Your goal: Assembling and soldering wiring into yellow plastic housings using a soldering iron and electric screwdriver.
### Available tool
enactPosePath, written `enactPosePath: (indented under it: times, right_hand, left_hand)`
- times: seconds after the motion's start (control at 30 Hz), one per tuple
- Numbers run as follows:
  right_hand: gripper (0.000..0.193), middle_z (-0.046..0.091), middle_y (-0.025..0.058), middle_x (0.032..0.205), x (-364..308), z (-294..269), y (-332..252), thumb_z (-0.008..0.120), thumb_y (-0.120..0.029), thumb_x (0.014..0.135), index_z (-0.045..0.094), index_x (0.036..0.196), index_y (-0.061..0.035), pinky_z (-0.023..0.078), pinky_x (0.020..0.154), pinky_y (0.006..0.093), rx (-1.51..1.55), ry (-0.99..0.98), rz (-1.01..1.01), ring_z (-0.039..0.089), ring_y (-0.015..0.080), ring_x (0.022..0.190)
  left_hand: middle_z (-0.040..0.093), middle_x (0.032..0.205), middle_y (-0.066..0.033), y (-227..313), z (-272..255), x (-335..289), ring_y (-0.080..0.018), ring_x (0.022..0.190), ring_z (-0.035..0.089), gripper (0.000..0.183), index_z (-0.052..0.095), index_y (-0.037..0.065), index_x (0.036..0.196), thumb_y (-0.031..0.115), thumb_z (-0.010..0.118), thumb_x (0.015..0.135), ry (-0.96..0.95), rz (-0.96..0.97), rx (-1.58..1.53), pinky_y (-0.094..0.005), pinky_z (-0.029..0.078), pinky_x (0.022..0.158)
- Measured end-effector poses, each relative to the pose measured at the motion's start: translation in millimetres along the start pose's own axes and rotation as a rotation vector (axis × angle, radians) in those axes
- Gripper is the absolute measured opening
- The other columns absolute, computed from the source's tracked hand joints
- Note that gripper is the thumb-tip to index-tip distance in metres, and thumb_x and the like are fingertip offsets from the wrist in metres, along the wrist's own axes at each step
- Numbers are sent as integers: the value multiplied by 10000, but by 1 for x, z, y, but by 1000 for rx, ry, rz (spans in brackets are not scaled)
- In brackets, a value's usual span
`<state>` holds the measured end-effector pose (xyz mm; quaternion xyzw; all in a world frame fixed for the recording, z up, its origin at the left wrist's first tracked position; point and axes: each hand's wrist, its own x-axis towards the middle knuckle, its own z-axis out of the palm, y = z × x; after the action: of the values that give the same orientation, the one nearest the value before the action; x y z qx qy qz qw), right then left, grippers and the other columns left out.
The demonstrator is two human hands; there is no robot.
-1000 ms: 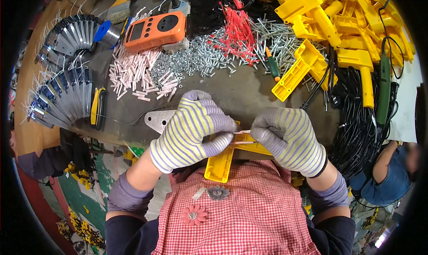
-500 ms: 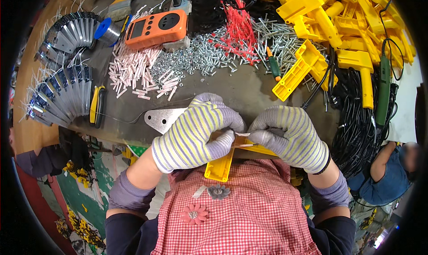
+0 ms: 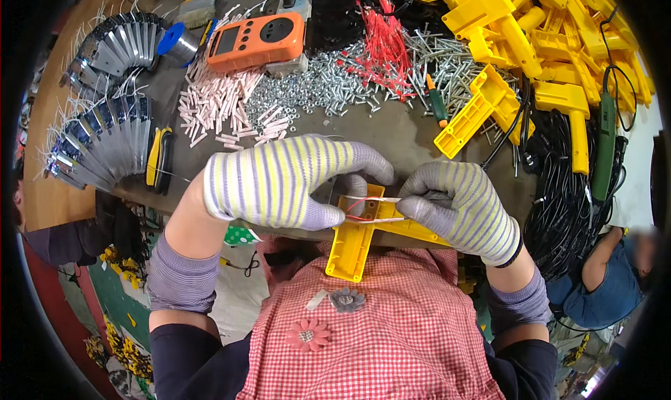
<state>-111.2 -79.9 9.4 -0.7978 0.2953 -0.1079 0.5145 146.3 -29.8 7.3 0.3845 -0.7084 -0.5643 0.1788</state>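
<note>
My left hand (image 3: 293, 183), in a striped knit glove, hovers at the left of a yellow plastic casing half (image 3: 349, 250). Its thumb and fingers are apart, with a fingertip beside the thin wires. Across the casing run red and white wires (image 3: 360, 199) ending in pale sleeves (image 3: 388, 220). My right hand (image 3: 458, 208), gloved alike, pinches the sleeved wire ends between thumb and fingers. The casing lies at the table's near edge against the checked apron (image 3: 391, 316), its handle partly under my right hand. The silver metal plate is hidden by my left hand.
Pale sleeves (image 3: 217, 106), nuts and screws (image 3: 321, 85), and red wires (image 3: 383, 44) are heaped behind, near an orange multimeter (image 3: 257, 42). Yellow-handled pliers (image 3: 158, 161) and metal plates (image 3: 105, 148) lie left. Yellow casings (image 3: 559, 30) and black cables (image 3: 559, 218) fill the right; a person (image 3: 604, 281) sits beyond.
My left hand has moved left and loosened from the wires, uncovering the casing's middle and the red wire. My right hand keeps its pinch. The view has shifted slightly.
</note>
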Motion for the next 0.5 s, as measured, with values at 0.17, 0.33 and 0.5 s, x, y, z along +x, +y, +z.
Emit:
enactPosePath:
  times: [0.17, 0.33, 0.5]
  right_hand:
    - [321, 644, 118, 862, -7, -7, 1, 717, -379, 847, 673, 895, -64, 508, 747, 429, -88, -80, -132, 642, 326, 813]
    - [401, 608, 76, 940, 33, -31, 17, 784, -352, 706, 711, 1045, -150, 427, 872, 435, -1119, 306, -169, 559, 288, 973]
    - [408, 616, 71, 919, 47, -30, 28, 800, -316, 690, 703, 1052, -154, 438, 868, 439, -1251, 312, -178, 564, 297, 972]
  left_hand:
    - [659, 870, -53, 1, 28, 2, -281, 872, 618, 550, 607, 79, 1243, 367, 695, 782, 314, 50, 505, -437, 380, 987]
    - [709, 871, 12, 7, 63, -7, -195, 897, 673, 497, 585, 92, 1284, 97, 672, 794, 535, 22, 508, -456, 329, 1089]
    - [726, 847, 24, 2, 68, -3, -155, 888, 692, 595, 545, 89, 1354, 55, 692, 778, 642, 13, 476, -450, 310, 1112]
